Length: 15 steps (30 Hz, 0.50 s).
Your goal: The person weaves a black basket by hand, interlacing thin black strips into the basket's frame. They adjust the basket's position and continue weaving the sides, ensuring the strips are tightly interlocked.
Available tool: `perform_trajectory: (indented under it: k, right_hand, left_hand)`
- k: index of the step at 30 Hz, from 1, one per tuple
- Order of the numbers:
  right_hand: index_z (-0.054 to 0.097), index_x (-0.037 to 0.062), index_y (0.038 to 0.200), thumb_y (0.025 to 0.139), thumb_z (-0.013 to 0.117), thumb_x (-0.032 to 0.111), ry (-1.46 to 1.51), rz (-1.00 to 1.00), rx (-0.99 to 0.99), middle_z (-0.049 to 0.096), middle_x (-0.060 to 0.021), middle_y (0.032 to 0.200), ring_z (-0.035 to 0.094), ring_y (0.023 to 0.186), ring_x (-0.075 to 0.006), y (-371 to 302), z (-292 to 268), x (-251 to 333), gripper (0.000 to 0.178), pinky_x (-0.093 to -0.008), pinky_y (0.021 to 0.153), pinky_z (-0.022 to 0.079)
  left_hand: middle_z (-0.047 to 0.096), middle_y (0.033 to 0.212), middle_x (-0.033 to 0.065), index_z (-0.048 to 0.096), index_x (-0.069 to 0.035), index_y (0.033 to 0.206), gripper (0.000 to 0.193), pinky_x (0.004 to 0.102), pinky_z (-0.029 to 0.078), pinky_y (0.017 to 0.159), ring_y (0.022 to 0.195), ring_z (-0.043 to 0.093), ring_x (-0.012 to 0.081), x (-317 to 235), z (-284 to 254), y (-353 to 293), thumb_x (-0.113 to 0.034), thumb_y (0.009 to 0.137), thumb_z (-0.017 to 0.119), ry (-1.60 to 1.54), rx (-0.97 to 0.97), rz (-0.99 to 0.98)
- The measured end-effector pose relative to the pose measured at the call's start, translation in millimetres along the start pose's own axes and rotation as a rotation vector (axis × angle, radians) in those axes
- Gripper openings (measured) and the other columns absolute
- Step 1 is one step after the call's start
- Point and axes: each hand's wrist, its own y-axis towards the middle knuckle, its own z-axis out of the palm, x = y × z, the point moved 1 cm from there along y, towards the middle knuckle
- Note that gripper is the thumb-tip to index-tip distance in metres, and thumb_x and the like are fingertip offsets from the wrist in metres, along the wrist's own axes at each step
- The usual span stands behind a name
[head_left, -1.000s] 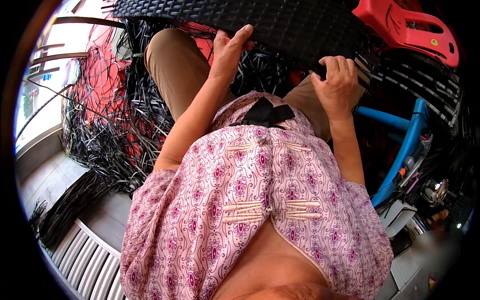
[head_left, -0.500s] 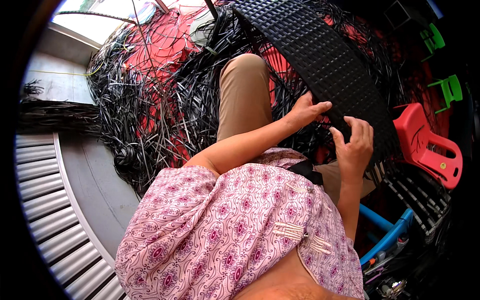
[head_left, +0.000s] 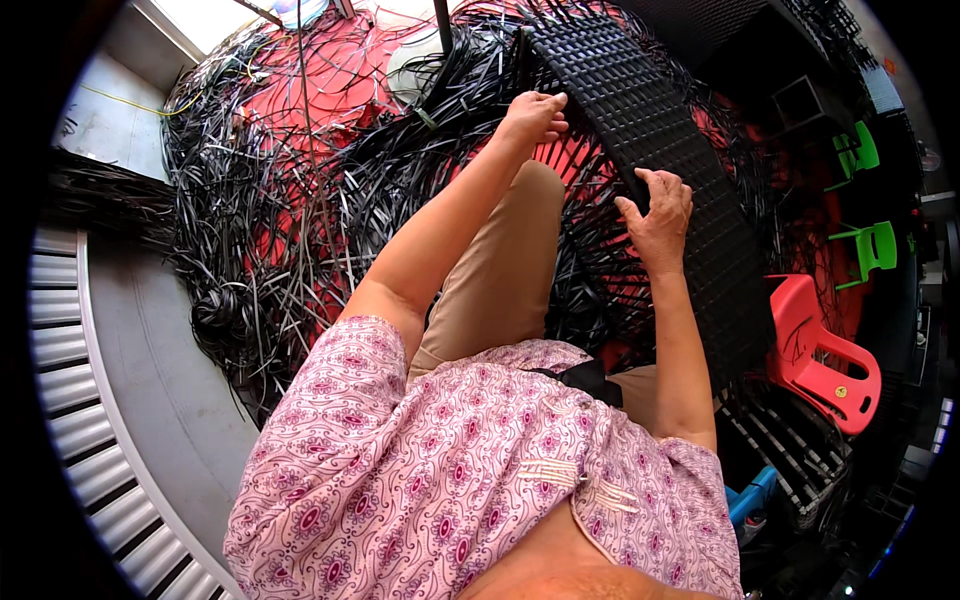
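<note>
A long curved panel of black woven plastic strips (head_left: 660,130) stands in front of me, slanting from top centre toward the lower right. My left hand (head_left: 535,120) is raised beside its left edge near the top, thumb and fingers pinched together; what lies between them is too small to make out. Lower along the same edge is my right hand (head_left: 660,215), its thumb and fingers apart and curved, fingertips at the panel's border. Loose black strips (head_left: 590,205) fan out from the panel below my hands, over my knee's right side.
Tangled heaps of black strips (head_left: 270,200) cover much of the red floor (head_left: 350,70). To the right are a red plastic chair (head_left: 820,355) and green chairs (head_left: 873,248). A blue plastic piece (head_left: 752,495) stands low right. Metal slats (head_left: 70,345) line the left side.
My left hand has moved up and left along the panel's edge, its fingers now pinched. My right hand has risen and shifted left to the edge. The view has turned slightly.
</note>
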Motion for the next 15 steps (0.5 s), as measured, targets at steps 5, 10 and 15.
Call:
perform_trajectory:
  k: [5, 10, 15]
  right_hand:
    - [0.066, 0.0125, 0.121, 0.075, 0.085, 0.023, -0.021, 0.004, 0.003, 0.057, -0.0055, 0.117, 0.054, 0.111, -0.0293, -5, -4, 14, 0.051, -0.0447, 0.098, 0.044]
    - [0.064, 0.0096, 0.119, 0.075, 0.086, 0.027, -0.019, -0.036, -0.031, 0.058, -0.0082, 0.113, 0.054, 0.108, -0.0307, -5, 3, 21, 0.052, -0.0454, 0.097, 0.044]
    - [0.065, 0.0092, 0.115, 0.076, 0.085, 0.028, -0.040, -0.048, 0.003, 0.060, -0.0080, 0.110, 0.056, 0.106, -0.0305, -5, 5, 36, 0.047, -0.0444, 0.095, 0.045]
  left_hand:
    - [0.068, 0.078, 0.0082, 0.072, 0.004, 0.093, 0.041, 0.0294, 0.050, 0.054, 0.062, 0.063, 0.0161, 1, 19, 40, -0.035, 0.087, 0.081, 0.073, -0.070, 0.032]
    - [0.068, 0.075, 0.0066, 0.072, 0.002, 0.091, 0.041, 0.0267, 0.047, 0.049, 0.057, 0.059, 0.0136, 13, 10, 42, -0.036, 0.084, 0.084, -0.026, -0.004, -0.015]
    - [0.067, 0.072, 0.0067, 0.070, 0.000, 0.088, 0.036, 0.0254, 0.043, 0.044, 0.050, 0.057, 0.0126, 7, 1, 32, -0.033, 0.085, 0.085, 0.002, -0.033, -0.045]
